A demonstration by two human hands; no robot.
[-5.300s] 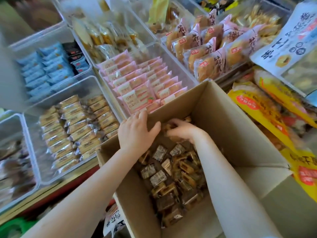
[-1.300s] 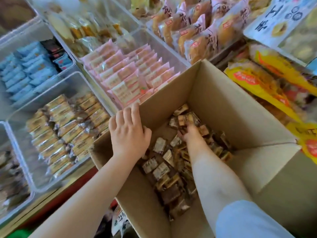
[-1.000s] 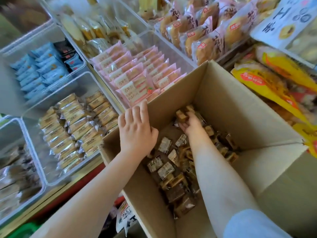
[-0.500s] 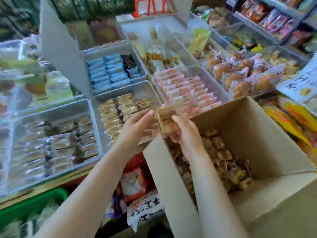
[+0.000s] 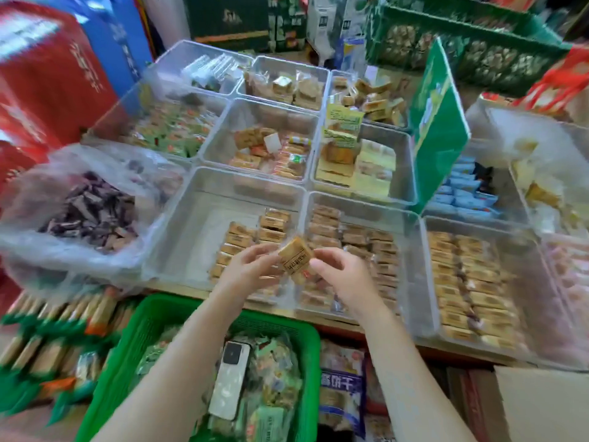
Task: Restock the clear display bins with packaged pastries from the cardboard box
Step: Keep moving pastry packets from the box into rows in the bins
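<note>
I have just the one view, a wide-angle camera on the person's head, looking forward and down over both forearms. It sits close above the clear display bins (image 5: 223,199), with the left hand (image 5: 251,266) and right hand (image 5: 344,269) near the middle of the frame and a green basket (image 5: 134,339) just below. The edges bend and blur, so far shelves stay indistinct.
</note>
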